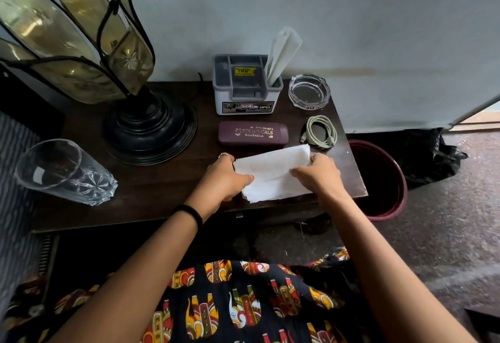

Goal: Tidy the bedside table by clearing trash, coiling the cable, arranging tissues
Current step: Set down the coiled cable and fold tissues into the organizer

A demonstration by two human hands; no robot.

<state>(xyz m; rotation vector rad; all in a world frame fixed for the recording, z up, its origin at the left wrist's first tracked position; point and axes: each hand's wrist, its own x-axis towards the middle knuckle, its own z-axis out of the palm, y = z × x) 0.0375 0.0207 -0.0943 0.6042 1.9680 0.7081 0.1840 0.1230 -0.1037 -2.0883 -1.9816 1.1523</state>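
The white tissue (272,175), lying at the tabletop's (151,194) front edge, is pinched at either side by the left hand (226,177) and right hand (318,173), and is best folded with edges matched, then pressed flat.

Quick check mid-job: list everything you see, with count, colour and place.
Lamp: one, black base, table left.
Drinking glass: one, clear, front left.
Organiser: one, grey-white, back centre.
Folded tissues: several, white, upright in organiser.
Ashtray: one, clear, back right.
Spectacle case: one, maroon, centre.
Cable: one, cream, coiled, right.
Tissue: one, white, front edge.
Bin: one, maroon, floor right.
Table: one, dark brown.
Left hand, right hand: holding tissue ends.
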